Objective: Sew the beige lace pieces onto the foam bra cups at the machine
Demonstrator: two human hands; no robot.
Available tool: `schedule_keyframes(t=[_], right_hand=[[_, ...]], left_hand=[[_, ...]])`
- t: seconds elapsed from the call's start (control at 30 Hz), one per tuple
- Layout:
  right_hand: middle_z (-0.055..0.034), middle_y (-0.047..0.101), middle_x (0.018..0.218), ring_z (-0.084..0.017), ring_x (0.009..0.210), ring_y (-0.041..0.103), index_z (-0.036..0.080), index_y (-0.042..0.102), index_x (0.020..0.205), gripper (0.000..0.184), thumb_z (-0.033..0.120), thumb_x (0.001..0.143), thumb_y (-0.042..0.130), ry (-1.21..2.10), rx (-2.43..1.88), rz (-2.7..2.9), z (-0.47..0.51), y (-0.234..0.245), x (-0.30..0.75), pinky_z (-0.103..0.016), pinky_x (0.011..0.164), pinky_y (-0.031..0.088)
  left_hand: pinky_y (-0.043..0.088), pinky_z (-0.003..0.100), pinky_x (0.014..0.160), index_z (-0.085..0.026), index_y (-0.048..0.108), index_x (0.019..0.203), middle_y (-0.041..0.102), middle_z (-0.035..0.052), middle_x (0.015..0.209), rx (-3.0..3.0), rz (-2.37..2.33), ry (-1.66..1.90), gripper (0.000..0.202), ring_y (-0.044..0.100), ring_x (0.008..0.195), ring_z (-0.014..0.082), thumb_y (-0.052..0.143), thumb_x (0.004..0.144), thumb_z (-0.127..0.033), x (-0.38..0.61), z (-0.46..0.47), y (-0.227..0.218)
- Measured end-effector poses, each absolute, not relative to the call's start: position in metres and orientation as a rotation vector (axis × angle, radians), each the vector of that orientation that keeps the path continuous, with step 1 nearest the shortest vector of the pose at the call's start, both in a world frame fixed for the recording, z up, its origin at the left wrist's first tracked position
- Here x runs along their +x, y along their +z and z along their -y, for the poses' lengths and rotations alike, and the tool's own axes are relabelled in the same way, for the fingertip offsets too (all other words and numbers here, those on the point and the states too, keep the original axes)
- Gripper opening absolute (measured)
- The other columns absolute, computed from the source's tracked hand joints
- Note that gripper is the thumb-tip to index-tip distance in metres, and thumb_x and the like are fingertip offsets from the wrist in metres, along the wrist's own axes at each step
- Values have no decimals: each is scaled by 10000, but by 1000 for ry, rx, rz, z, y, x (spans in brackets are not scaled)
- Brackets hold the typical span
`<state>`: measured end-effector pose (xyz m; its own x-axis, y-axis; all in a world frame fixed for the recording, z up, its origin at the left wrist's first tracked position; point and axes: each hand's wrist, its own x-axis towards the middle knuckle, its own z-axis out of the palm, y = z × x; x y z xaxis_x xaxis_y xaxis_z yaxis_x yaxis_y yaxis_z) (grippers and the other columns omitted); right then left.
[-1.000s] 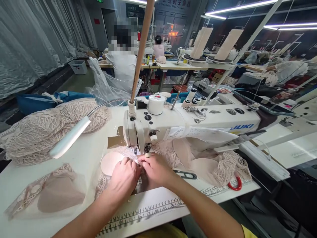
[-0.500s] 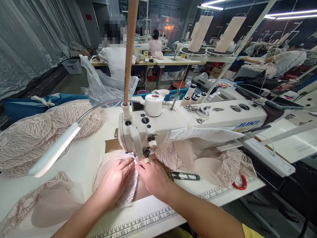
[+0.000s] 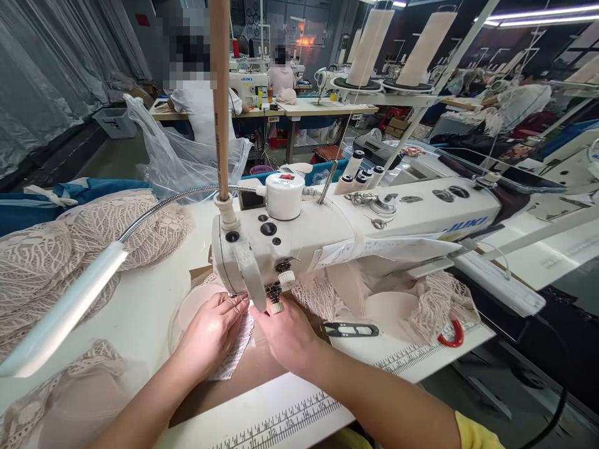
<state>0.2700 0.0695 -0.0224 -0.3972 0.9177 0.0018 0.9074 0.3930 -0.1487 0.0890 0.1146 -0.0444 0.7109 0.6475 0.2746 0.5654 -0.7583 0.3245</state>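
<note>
My left hand (image 3: 210,333) lies flat with fingers stretched out on a beige lace piece (image 3: 234,349) just left of the needle. Beside it my right hand (image 3: 287,337) presses the same lace down, fingers extended toward the presser foot. Both hands sit under the head of a white sewing machine (image 3: 327,234). A round padded cup (image 3: 191,305) peeks out left of my left hand. Black thread snips (image 3: 350,329) lie right of my right hand.
A pile of lace pieces (image 3: 56,255) fills the table's left side, with more lace cups (image 3: 412,305) under the machine arm. A gooseneck lamp (image 3: 60,312) reaches across the left. A ruler strip (image 3: 281,418) runs along the table's front edge. Other people sit at tables behind.
Both hands have slid the lace forward toward the needle and flattened out. The view has moved closer and lower over the machine.
</note>
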Motion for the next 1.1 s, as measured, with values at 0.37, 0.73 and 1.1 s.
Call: schedule_keyframes(t=[0.37, 0.73, 1.1], right_hand=[[-127, 630, 1015, -239, 874, 556, 179, 550, 1253, 518, 15, 768, 473, 182, -1617, 2538, -68, -33, 275, -316, 705, 444], [-79, 614, 1080, -199, 878, 561, 207, 560, 1254, 439, 58, 870, 406, 206, -1599, 2441, -64, -40, 276, -304, 779, 429], [-83, 642, 1050, -204, 908, 589, 168, 610, 1207, 380, 94, 918, 376, 319, -1494, 2362, -64, -42, 280, -327, 810, 474]], left_hand=[[456, 421, 806, -158, 669, 983, 686, 126, 1007, 2731, -1115, 522, 260, 580, 918, 271, 419, 919, -193, 88, -116, -41], [307, 609, 983, -183, 543, 1273, 533, 157, 1342, 2666, -1552, 296, 423, 366, 1281, 413, 422, 921, -384, 86, -103, -38], [413, 476, 931, -106, 543, 1155, 528, 199, 1296, 2126, -2372, 313, 490, 469, 1205, 353, 324, 897, -461, -73, -37, -31]])
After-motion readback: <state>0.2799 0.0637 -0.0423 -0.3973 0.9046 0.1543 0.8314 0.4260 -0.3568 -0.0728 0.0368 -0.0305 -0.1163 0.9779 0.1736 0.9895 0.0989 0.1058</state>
